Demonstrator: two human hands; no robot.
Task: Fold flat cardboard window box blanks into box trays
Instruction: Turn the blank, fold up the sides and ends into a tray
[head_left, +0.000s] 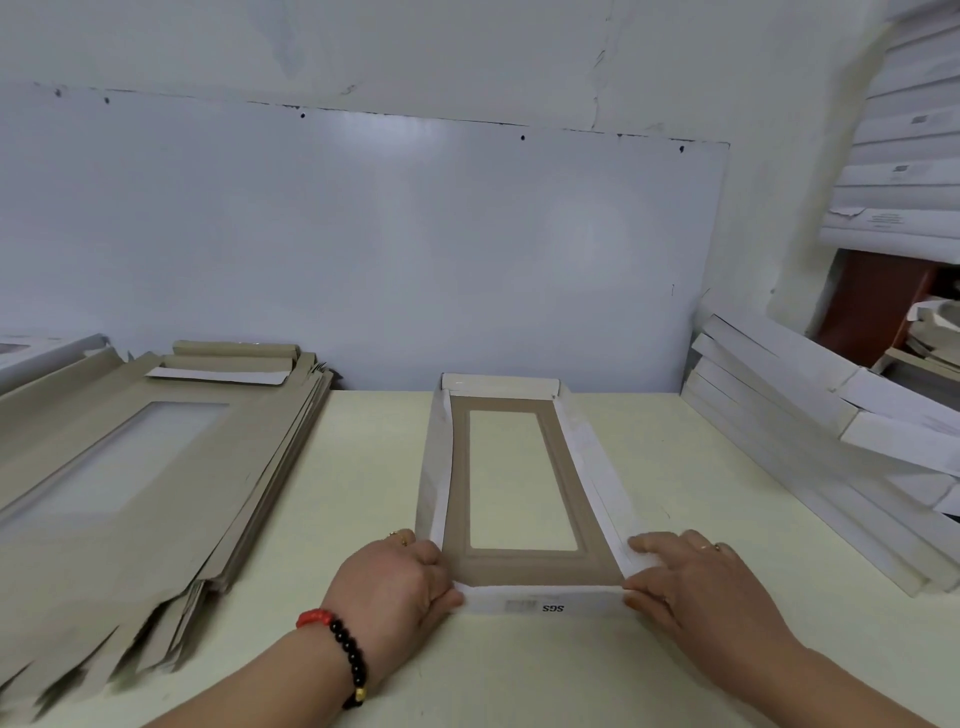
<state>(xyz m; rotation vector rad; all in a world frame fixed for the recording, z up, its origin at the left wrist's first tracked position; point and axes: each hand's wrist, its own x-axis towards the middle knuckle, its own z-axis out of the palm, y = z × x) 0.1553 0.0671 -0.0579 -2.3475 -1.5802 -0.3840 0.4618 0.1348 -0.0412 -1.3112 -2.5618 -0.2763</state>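
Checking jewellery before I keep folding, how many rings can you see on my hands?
2: one gold ring on the left hand, one gold ring on the right hand. Fingers curled around the box may hide others.

"SGS" printed upside down on box tray (524, 499) near flap; other labels too blurred to read.

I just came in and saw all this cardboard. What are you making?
A person is folding a flat cardboard blank into a box tray with a window in it. The left hand and right hand pinch its near corners, holding the near end flap up. Unfolded blanks lie stacked at left, and finished white boxes are piled at right on the table.
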